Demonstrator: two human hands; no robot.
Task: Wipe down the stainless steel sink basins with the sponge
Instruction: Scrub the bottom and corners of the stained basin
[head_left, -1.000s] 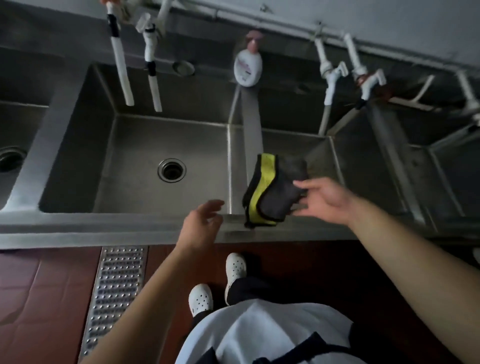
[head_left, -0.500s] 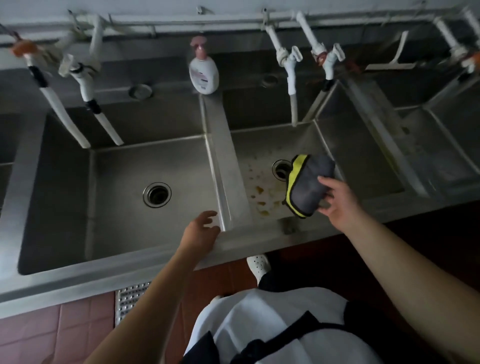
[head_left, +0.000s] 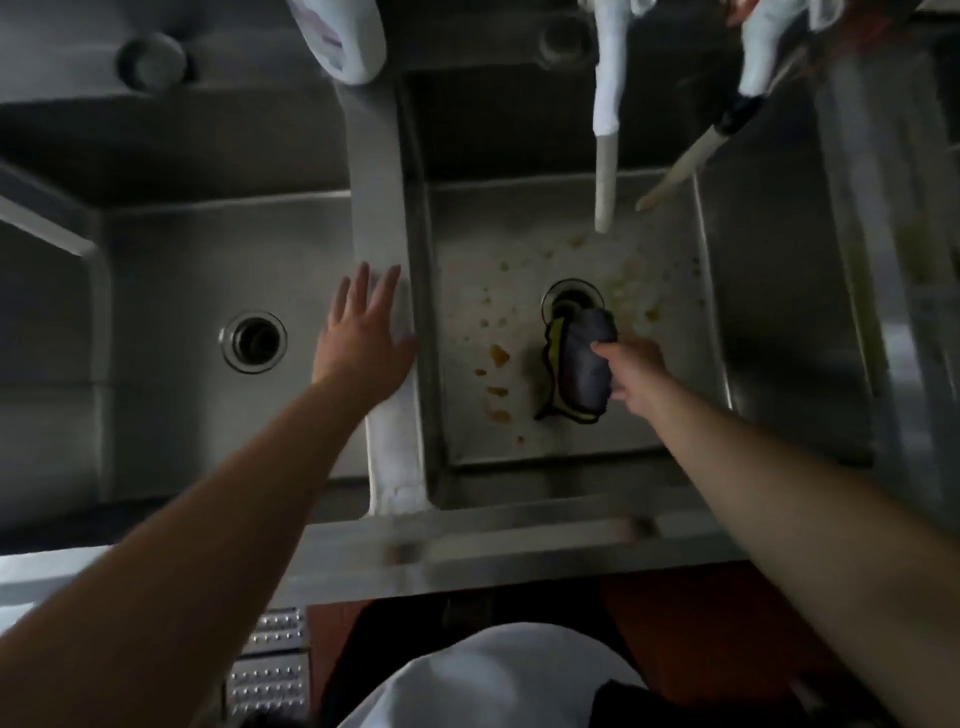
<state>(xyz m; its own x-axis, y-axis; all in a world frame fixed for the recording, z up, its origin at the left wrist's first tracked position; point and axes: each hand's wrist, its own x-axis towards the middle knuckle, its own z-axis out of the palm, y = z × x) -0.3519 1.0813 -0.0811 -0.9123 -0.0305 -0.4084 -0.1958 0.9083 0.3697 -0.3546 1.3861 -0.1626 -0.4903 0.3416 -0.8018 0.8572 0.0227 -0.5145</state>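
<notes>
A dark grey sponge cloth with a yellow edge (head_left: 579, 371) hangs low inside the right steel basin (head_left: 670, 415), just in front of its drain (head_left: 571, 299). My right hand (head_left: 636, 374) grips the sponge from its right side. Orange-brown food spots dot this basin's floor (head_left: 498, 356). My left hand (head_left: 363, 332) lies flat with spread fingers on the steel divider (head_left: 379, 171) between the two basins. The left basin (head_left: 182, 415) with its round drain (head_left: 253, 340) looks unsoiled.
Two white taps (head_left: 605, 130) hang over the back of the right basin. A white soap bottle (head_left: 343, 36) stands on the back ledge above the divider. Another steel compartment (head_left: 898, 260) lies at the far right. A perforated floor drain (head_left: 270, 665) runs below the front rim.
My right hand lowered the sponge from the front rim down into the right basin near the drain. My left hand moved from the front rim onto the divider. The view tilted down and closer.
</notes>
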